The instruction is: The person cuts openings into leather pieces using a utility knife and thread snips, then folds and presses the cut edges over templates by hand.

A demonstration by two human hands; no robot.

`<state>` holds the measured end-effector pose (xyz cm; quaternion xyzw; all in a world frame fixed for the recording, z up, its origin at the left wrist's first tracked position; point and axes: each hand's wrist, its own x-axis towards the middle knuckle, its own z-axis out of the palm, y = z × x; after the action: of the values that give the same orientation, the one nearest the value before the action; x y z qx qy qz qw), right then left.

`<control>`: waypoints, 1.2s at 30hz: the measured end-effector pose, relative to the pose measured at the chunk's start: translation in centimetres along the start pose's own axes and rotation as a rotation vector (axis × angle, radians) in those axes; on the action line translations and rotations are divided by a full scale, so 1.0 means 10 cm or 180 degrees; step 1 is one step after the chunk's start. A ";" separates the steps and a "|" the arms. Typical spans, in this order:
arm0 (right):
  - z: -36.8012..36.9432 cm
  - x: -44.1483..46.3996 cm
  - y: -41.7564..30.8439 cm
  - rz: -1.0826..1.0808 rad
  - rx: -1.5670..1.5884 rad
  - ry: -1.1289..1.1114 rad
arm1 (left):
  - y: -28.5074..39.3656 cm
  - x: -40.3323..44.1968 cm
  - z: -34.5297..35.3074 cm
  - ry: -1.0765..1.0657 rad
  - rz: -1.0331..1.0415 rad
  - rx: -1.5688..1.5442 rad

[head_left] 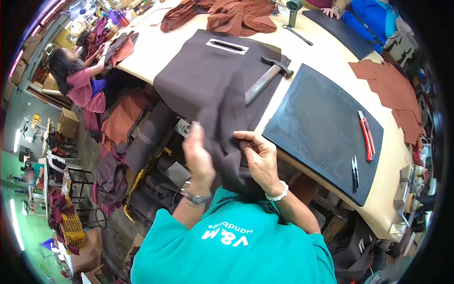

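Right hand (260,154) had thumb and fingers pinched on a fold of dark brown material (231,165), just in front of the teal shirt (222,241). Left hand (197,154) was across from it, fingers up, blurred, couldn't tell if it gripped anything. Material bunched at the near edge of the tabletop (314,54); couldn't tell if it was one piece with the dark brown sheet (189,75) lying there. That sheet had a white-framed slot (227,46) at its far end, hammer (263,84) resting on its right side. Black mat (324,128) just right of it, carrying red cutter (366,137) and snips (355,175). Rust-brown pieces (241,16) lay at the far side, co-worker's hand (331,13) on another black board (338,33)
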<state>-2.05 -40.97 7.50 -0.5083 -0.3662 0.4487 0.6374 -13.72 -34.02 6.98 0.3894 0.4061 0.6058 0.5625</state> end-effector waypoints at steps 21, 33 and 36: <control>-1.33 -0.34 -0.38 -0.0142 -0.0008 0.0592 | -0.74 0.42 1.94 -0.1379 0.1188 0.1521; -1.79 0.31 -0.11 -0.0063 -0.0691 0.1959 | -1.31 0.49 2.07 -0.3009 -0.0206 0.1464; -1.83 0.49 -0.24 0.0171 -0.1517 0.2156 | -1.23 0.52 1.90 -0.3588 0.1172 0.2431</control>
<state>16.90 -42.39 6.01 -0.7699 -0.2159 0.1753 0.5744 8.09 -27.35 2.55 0.8765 0.1646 0.2122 0.3996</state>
